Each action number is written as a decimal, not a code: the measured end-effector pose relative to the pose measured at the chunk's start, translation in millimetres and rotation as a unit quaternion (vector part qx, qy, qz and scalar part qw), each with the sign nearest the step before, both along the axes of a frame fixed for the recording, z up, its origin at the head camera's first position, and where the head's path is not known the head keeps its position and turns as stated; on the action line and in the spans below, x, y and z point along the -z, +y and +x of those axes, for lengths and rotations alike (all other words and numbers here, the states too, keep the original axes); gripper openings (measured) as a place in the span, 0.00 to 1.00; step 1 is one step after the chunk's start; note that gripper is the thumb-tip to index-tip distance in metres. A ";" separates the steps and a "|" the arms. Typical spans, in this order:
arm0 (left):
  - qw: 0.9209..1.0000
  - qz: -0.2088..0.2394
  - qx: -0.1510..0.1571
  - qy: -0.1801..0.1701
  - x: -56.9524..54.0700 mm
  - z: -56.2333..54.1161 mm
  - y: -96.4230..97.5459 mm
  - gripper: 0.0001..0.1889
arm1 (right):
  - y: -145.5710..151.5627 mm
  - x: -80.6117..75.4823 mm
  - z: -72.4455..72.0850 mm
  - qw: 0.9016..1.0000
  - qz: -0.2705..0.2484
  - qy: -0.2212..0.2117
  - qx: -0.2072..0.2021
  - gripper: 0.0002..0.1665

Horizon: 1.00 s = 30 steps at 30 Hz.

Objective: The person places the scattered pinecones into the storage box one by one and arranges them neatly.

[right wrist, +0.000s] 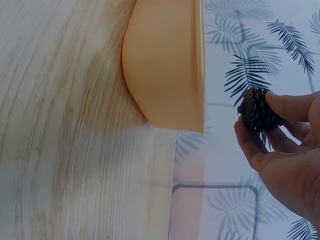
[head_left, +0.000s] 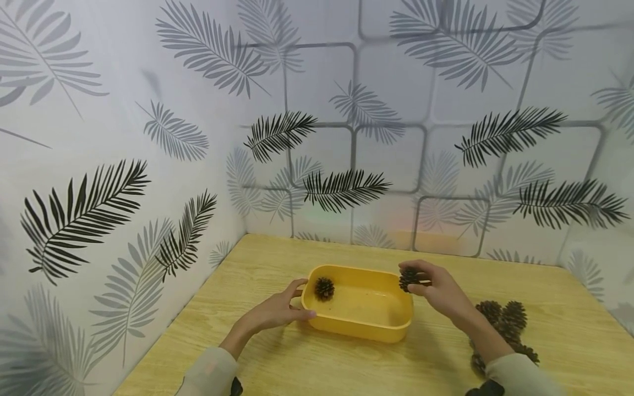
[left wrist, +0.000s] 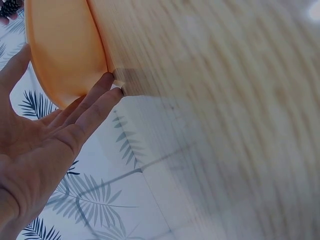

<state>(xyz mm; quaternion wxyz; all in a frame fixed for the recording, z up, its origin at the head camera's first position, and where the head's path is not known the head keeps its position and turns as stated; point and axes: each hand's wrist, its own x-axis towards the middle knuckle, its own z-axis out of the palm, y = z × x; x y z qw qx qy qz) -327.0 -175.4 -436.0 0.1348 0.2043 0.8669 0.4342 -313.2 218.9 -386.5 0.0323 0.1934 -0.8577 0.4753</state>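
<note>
A yellow rectangular tub with rounded corners stands on the table, with one pine cone inside at its left end. My left hand rests against the tub's left end, thumb at the near wall. In the left wrist view its fingers extend fairly straight along the tub's outside. At the opposite end, my right hand pinches a second pine cone at the tub's right rim. The right wrist view shows this pine cone between thumb and fingertips, higher than the tub's rim.
Several pine cones lie in a cluster on the table's right side, partly hidden by my right forearm. The light wood-grain table meets leaf-patterned walls at the back and left.
</note>
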 end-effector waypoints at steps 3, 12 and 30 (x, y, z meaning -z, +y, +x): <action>1.000 0.000 0.002 -0.001 0.2 0.9 -0.4 0.48 | -5.2 1.9 -1.7 1.000 -0.007 0.002 -0.004 0.26; 1.000 0.002 0.005 -0.002 -0.1 0.9 0.5 0.48 | -23.0 2.3 -1.8 0.999 -0.019 0.009 -0.024 0.26; 1.000 0.001 0.002 -0.001 -0.2 -0.5 -0.8 0.48 | -58.6 6.6 -1.6 0.998 -0.046 0.005 -0.042 0.25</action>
